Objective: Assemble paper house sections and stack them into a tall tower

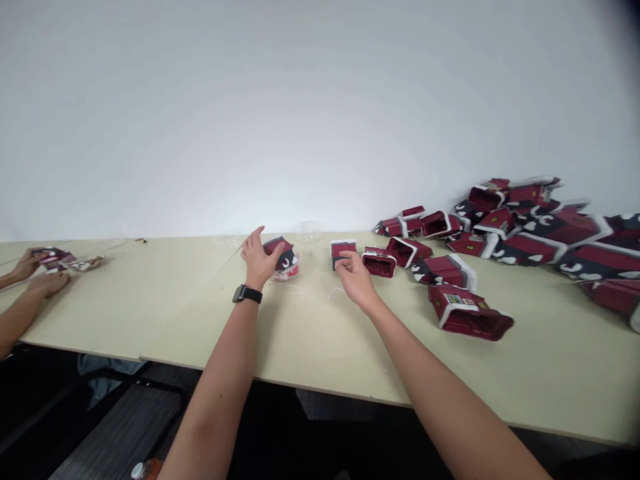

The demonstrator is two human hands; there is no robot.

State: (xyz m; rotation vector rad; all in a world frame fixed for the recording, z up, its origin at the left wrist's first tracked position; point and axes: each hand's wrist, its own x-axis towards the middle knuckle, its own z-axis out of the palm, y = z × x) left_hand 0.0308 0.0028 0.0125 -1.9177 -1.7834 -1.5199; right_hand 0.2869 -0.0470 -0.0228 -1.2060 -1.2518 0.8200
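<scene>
My left hand point(257, 261), with a black watch on its wrist, has its fingers spread. Its thumb lies against a small dark red house-shaped piece point(285, 259) with a dark roof and white patches. Below that piece sits a round clear container point(286, 275) with red and white bits. Farther right, my right hand point(354, 279) has its thumb and fingers bent around the near end of another red house-shaped piece point(344, 245), white rim facing away. Its exact contact is partly hidden. A thin pale strand point(334, 291) lies just left of this hand.
Several more red house-shaped pieces point(453, 272) lie along the right, heaped at the far end point(565, 230). A clear plastic dome point(307, 230) stands near the wall. At the far left, another person's hands point(43, 280) hold a similar piece point(54, 259). The pale table point(175, 307) meets a white wall.
</scene>
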